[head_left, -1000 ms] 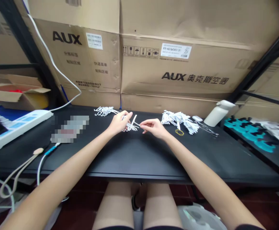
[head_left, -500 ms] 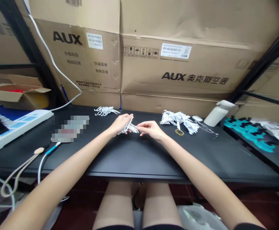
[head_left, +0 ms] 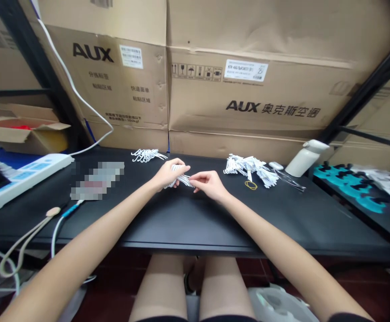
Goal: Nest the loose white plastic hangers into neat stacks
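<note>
My left hand point(head_left: 166, 174) is closed round a bundle of thin white hooks point(head_left: 184, 180), whose straight ends fan out to the right. With thumb and fingertips pinched together, my right hand point(head_left: 209, 184) is at the tips of those ends. Behind my left hand, a small group of white hooks point(head_left: 146, 155) lies on the black table point(head_left: 188, 223). A larger heap of white hooks point(head_left: 245, 164) lies to the right of my right hand, and a yellow rubber band point(head_left: 251, 185) is just in front of it.
Large cardboard boxes point(head_left: 248, 120) stand along the back. On the right are a white bottle point(head_left: 305, 158), glasses point(head_left: 290, 179) and turquoise items point(head_left: 352, 190). A power strip point(head_left: 30, 179), a blurred-out flat object point(head_left: 97, 181) and cables point(head_left: 56, 230) occupy the left.
My left thumb has moved down and right across the hooks, covering more of them. My right hand stays pinched at their ends, with only a slight shift.
</note>
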The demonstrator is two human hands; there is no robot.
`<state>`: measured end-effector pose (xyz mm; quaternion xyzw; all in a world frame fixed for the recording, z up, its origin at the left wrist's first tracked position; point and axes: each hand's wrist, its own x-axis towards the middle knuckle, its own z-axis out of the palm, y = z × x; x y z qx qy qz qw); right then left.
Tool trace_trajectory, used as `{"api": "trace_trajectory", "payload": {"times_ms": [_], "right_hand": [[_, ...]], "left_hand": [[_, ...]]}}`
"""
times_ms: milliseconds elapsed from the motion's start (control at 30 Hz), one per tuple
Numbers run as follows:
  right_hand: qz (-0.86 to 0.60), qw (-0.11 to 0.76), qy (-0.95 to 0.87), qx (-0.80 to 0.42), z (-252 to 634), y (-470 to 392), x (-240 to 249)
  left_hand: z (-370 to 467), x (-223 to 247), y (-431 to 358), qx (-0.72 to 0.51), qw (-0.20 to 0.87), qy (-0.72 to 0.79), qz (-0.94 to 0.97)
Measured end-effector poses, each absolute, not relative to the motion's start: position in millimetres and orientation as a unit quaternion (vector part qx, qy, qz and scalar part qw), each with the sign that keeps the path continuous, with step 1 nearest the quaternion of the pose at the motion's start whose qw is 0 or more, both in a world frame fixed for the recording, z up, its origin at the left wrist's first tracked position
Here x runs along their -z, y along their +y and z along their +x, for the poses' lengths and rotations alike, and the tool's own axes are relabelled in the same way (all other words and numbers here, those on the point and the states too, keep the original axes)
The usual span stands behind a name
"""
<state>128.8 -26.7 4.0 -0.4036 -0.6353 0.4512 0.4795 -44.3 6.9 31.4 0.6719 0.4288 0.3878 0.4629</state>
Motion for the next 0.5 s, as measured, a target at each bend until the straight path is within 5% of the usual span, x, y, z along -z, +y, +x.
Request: {"api": "trace_trajectory", "payload": {"times_ms": [200, 333, 500], "right_hand": [[-0.448, 0.481, -0.695, -0.290, 134.8, -22.2, 1.5], [-0.405, 0.349, -0.837, -0.122, 138.1, -23.3, 6.9], [-0.414, 0.212, -0.879, -0.104, 136.4, -23.9, 9.4]], "left_hand": [[-50.6, -38.5, 15.2, -0.452, 0.473, 0.427, 0.625], [-55.5, -39.7, 21.8, -0.498, 0.504, 0.442, 0.551], [-57.2, -38.3, 24.7, -0.494, 0.520, 0.448, 0.534]]}}
